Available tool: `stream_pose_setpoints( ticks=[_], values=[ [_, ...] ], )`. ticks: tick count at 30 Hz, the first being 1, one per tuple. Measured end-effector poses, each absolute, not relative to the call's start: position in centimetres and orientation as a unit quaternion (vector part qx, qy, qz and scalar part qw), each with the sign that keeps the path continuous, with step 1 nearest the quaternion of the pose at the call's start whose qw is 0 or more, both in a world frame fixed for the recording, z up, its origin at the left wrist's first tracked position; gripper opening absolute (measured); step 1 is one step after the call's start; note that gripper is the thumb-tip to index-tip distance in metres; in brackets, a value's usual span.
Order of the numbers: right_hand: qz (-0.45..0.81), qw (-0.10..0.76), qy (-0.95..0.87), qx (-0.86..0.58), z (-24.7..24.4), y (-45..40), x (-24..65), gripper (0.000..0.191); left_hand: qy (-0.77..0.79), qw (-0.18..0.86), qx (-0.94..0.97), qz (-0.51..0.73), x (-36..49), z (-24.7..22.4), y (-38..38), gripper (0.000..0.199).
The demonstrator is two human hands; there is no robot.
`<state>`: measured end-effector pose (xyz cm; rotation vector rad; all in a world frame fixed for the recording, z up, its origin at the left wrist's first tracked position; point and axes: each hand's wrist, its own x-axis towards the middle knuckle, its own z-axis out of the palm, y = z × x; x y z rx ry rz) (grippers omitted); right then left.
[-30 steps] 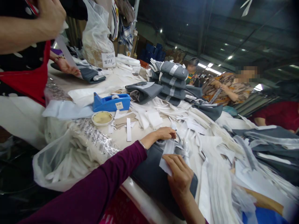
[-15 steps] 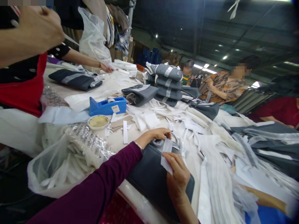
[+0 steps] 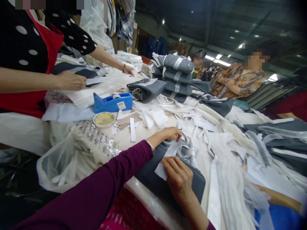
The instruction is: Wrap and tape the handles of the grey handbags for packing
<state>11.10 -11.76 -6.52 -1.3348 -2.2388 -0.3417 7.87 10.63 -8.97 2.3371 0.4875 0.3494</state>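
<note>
A dark grey bag lies flat on the table in front of me, its near part crossed by my forearms. A thin white paper strip slants across its top. My right hand is closed on the strip's lower end, with the fingertips on the bag. My left hand has its fingers curled over the strip's upper end, at the bag's far edge. Just right of those fingers, the bag's handle is wrapped in pale material. What lies under the left fingertips is partly hidden.
A blue tape dispenser stands beyond a round tin on the left. Wrapped grey bags are stacked at the back. White strips cover the right side. A co-worker's hand is at the left; other people stand behind.
My right hand has drawn the strip's lower end down and left, laying it closer to the bag. The left hand stays by the handle. The co-worker's near hand has come down towards the table.
</note>
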Motion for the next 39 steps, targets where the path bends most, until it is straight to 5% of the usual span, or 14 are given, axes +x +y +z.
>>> stream_pose_setpoints(
  ticks=[11, 16, 22, 30, 35, 39],
  values=[
    [-0.143, 0.197, -0.815, -0.526, -8.6, -13.6, 10.2, 0.038, 0.188, 0.307, 0.923, 0.139, 7.6, -8.6, 10.0, 0.02],
    [-0.137, 0.194, -0.81, -0.536, -9.1, -14.9, 9.8, 0.042, 0.143, 0.282, 0.926, 0.207, 5.6, -6.3, 7.9, 0.037],
    [-0.115, 0.199, -0.804, -0.549, -9.2, -15.5, 9.6, 0.034, 0.037, 0.287, 0.921, 0.259, -1.7, -7.0, 0.6, 0.042],
    [-0.066, 0.206, -0.806, -0.551, -8.4, -18.9, 9.3, 0.029, -0.025, 0.167, 0.965, 0.203, -6.0, -10.1, -2.0, 0.044],
    [-0.071, 0.191, -0.772, -0.602, -10.2, -23.9, 7.2, 0.052, -0.032, 0.104, 0.978, 0.179, -6.1, -9.6, -2.2, 0.043],
    [-0.112, 0.208, -0.751, -0.617, -11.6, -24.8, 5.9, 0.028, -0.029, 0.079, 0.98, 0.181, -6.3, -9.6, -2.5, 0.043]
  ],
)
